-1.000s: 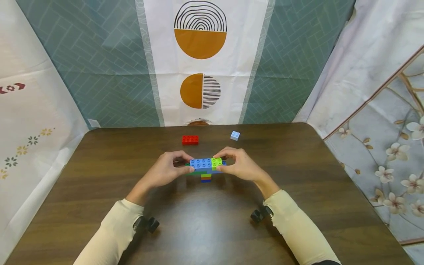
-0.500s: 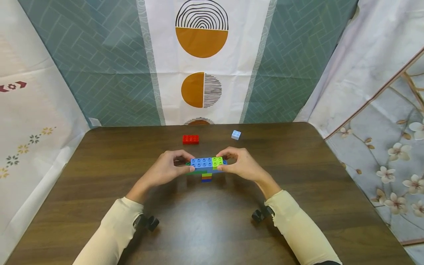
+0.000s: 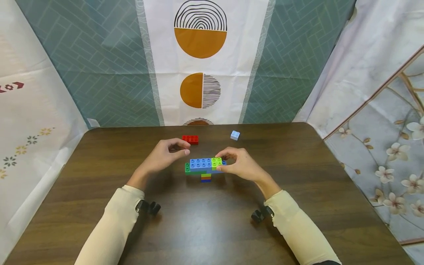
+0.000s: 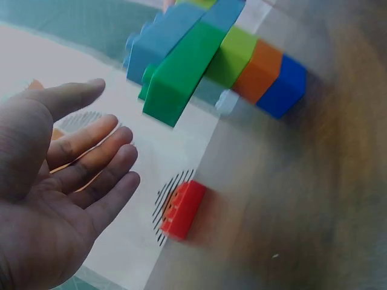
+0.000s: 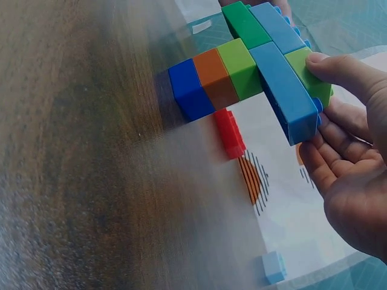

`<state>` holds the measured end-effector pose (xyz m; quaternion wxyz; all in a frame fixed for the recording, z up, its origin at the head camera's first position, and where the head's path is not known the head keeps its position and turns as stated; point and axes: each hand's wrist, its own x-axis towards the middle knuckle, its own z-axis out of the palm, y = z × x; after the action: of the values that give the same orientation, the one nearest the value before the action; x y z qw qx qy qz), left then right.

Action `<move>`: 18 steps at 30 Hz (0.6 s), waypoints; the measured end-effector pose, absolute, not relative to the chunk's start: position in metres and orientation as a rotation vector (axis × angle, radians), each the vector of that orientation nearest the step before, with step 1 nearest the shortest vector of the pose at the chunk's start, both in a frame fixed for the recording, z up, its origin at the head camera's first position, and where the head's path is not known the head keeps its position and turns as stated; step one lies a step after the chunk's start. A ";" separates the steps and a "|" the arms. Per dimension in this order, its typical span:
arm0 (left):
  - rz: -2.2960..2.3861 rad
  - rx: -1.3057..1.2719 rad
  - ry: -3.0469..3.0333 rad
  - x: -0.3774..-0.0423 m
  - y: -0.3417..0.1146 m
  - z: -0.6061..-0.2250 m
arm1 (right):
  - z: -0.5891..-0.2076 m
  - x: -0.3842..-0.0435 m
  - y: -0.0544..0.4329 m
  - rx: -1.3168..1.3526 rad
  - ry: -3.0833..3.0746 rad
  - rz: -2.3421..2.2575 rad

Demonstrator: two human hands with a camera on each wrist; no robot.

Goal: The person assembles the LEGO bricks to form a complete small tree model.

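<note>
The stack point(image 3: 200, 164) stood upright on the table point(image 3: 205, 224). At its right end, the right hand point(image 3: 241, 164) pinched the upper lime brick point(image 3: 216, 162). The left hand point(image 3: 165, 155), thumb wide of the fingers, hung left of the stack. The red brick point(image 3: 191, 139) and pale brick point(image 3: 235, 135) lay farther off.

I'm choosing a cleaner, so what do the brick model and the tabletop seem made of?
The brick model: probably hard molded plastic with a smooth satin finish, given its even colors and regular studs. The tabletop: wood or wood-look laminate, brown grain with a soft sheen; I can't tell which.
</note>
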<state>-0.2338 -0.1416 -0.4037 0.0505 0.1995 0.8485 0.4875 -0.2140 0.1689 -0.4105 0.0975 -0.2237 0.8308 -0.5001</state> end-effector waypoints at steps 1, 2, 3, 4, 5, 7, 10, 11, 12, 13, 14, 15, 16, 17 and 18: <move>1.493 0.589 2.587 -0.238 -0.142 -0.404 | -0.411 -0.214 0.169 -0.667 2.462 -1.477; 1.501 0.574 2.588 -0.242 -0.143 -0.404 | -0.410 -0.214 0.169 -0.671 2.460 -1.479; 1.509 0.560 2.587 -0.246 -0.143 -0.403 | -0.410 -0.214 0.169 -0.670 2.458 -1.481; 1.523 0.547 2.584 -0.250 -0.144 -0.402 | -0.410 -0.214 0.169 -0.671 2.457 -1.480; 1.532 0.534 2.580 -0.255 -0.144 -0.401 | -0.410 -0.214 0.168 -0.677 2.460 -1.477; 1.535 0.518 2.581 -0.263 -0.145 -0.400 | -0.410 -0.215 0.168 -0.674 2.459 -1.478; 1.524 0.482 2.595 -0.275 -0.146 -0.401 | -0.410 -0.214 0.168 -0.669 2.457 -1.477; 1.513 0.464 2.602 -0.279 -0.146 -0.403 | -0.409 -0.214 0.168 -0.670 2.459 -1.473; 1.502 0.449 2.613 -0.282 -0.146 -0.405 | -0.409 -0.214 0.168 -0.667 2.458 -1.471; 1.490 0.433 2.627 -0.286 -0.147 -0.408 | -0.409 -0.214 0.168 -0.665 2.458 -1.469; 1.482 0.418 2.637 -0.290 -0.147 -0.411 | -0.410 -0.214 0.168 -0.665 2.460 -1.467; 1.474 0.405 2.646 -0.294 -0.147 -0.414 | -0.410 -0.214 0.168 -0.666 2.460 -1.466; 1.467 0.391 2.657 -0.298 -0.147 -0.416 | -0.410 -0.214 0.168 -0.668 2.461 -1.464; 1.462 0.380 2.664 -0.301 -0.147 -0.419 | -0.410 -0.214 0.168 -0.665 2.458 -1.467; 1.459 0.374 2.670 -0.304 -0.147 -0.421 | -0.410 -0.214 0.168 -0.667 2.457 -1.467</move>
<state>-0.3043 -0.1468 -0.4213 0.0378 0.1218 0.8703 0.4757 -0.2139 0.1676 -0.4103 0.1015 -0.2257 0.8319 -0.4966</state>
